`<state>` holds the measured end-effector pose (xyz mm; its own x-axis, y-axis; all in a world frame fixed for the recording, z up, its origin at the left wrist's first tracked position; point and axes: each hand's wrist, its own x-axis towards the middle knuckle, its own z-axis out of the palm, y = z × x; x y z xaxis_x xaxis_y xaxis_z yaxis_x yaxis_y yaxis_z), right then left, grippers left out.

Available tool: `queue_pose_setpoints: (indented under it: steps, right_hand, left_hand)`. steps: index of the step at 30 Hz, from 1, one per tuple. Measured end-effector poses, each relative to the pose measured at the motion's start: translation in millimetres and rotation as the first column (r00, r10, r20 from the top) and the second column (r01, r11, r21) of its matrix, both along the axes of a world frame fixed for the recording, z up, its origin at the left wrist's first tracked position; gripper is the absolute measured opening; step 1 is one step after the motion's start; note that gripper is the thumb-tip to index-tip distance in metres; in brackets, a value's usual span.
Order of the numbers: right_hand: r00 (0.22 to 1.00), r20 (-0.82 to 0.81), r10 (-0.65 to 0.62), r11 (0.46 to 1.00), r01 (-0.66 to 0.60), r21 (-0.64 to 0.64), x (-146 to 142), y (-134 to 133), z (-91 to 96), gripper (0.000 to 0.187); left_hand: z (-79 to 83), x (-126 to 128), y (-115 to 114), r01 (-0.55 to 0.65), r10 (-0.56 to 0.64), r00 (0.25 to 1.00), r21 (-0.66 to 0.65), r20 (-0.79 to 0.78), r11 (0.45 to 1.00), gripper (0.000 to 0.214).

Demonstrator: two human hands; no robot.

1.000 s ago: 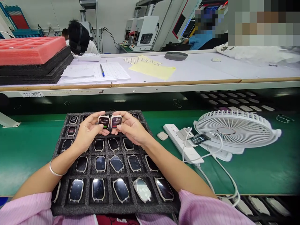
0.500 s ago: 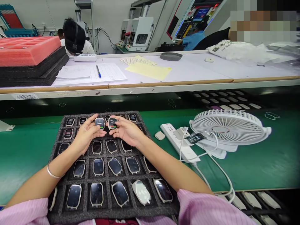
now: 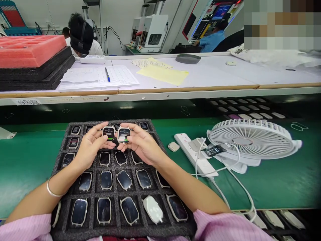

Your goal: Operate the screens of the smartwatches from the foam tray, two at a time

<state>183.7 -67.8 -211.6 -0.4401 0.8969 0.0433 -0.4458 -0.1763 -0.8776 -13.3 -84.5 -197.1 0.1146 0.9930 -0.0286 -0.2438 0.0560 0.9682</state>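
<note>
Clearly, two strapless smartwatch bodies are being held side by side above the far edge of the black foam tray (image 3: 60, 219): the left watch body (image 3: 108, 133) is pinched in the left hand (image 3: 89, 148), and the right watch body (image 3: 123, 134) is pinched in the right hand (image 3: 143, 144), fingers closed on the cases, thumbs near the lit screens. Each body is judged to be light, rigid and small, with a glossy glass face that would be slippery and easily smudged or scratched; it is therefore best taken by the pale metal-looking side frame, at its long edges, not by the glass. The foam pockets are soft and are expected to cushion and grip the cases gently. Rows of dark-screened watch bodies (image 3: 125, 180) are seated across the tray, one lying face down (image 3: 152, 209) near the near edge. On the two lit screens lines of text and a green bar can be made out, but nothing can be read. A label strip (image 3: 26, 101) on the shelf edge carries writing too small to decipher, and no brand is visible anywhere.
</note>
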Motion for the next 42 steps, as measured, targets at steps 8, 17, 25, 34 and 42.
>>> queue_pose_setpoints:
  steps: [8,17,25,34,42]
  right_hand:
    - [0.999,0.032,-0.001,0.999,-0.001,0.048,0.6,-1.3,-2.7,0.045]
    - [0.997,0.073,-0.006,1.0,0.006,-0.008,0.9,3.2,-5.2,0.046]
    - [0.996,0.088,-0.006,1.0,0.006,0.0,0.3,3.5,-7.1,0.047]
    - [0.997,0.073,0.037,0.999,-0.039,0.026,1.6,0.8,-5.7,0.047]
    - [0.998,0.053,0.038,0.999,-0.037,-0.023,0.6,-2.4,2.1,0.037]
  left_hand:
    - [-1.6,0.8,2.9,-0.008,0.009,0.999,0.019,-0.04,1.0,0.054]
    - [-2.7,-0.2,3.4,0.005,-0.002,0.996,0.03,-0.084,1.0,0.053]
    - [-6.6,-0.6,7.2,-0.001,0.008,0.994,0.059,-0.113,0.998,0.051]
    - [-9.3,-1.1,8.1,-0.002,0.008,0.994,0.051,-0.113,0.999,0.05]
    - [-9.4,-0.6,9.4,0.012,-0.007,0.993,0.042,-0.116,0.999,0.05]
